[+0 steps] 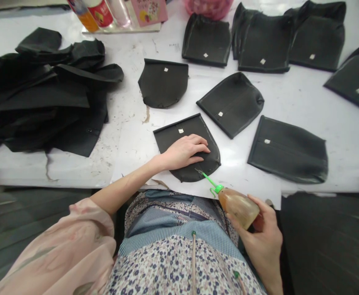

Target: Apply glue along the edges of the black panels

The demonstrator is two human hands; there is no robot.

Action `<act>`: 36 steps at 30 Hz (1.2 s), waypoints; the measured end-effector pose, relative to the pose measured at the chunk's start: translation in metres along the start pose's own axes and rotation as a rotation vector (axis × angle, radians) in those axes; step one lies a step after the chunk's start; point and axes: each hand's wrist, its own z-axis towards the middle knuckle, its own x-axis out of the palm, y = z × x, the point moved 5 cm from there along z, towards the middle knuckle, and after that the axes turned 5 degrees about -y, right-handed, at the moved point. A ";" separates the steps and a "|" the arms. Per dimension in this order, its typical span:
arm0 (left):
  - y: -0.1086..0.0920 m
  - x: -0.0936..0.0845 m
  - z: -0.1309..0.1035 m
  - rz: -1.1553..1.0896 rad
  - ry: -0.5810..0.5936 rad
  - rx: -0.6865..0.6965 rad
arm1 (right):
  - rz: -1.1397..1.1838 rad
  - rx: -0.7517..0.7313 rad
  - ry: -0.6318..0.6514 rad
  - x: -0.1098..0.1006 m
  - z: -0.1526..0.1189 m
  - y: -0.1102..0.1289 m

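A black leather-like piece (173, 137) with a small white tag lies at the table's front edge. My left hand (187, 152) rests flat on it, fingers spread a little and pointing right. In my right hand (264, 233) is a squeeze bottle (239, 207) of amber liquid, tilted, with its green nozzle pointing up and left. The nozzle tip is at the piece's lower curved edge, just below my left fingers; whether it touches cannot be made out. A pale line runs along the piece's right edge.
More tagged black pieces (230, 104) lie behind and to the right on the white table (130, 123). A heap of black material (44, 102) covers the left side. Bottles (101, 14), a pink box (148, 11) and a pink container (208, 7) stand at the back.
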 end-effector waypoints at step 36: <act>0.000 -0.013 -0.014 -0.176 -0.324 -0.143 | 0.157 0.064 -0.032 0.011 0.004 -0.009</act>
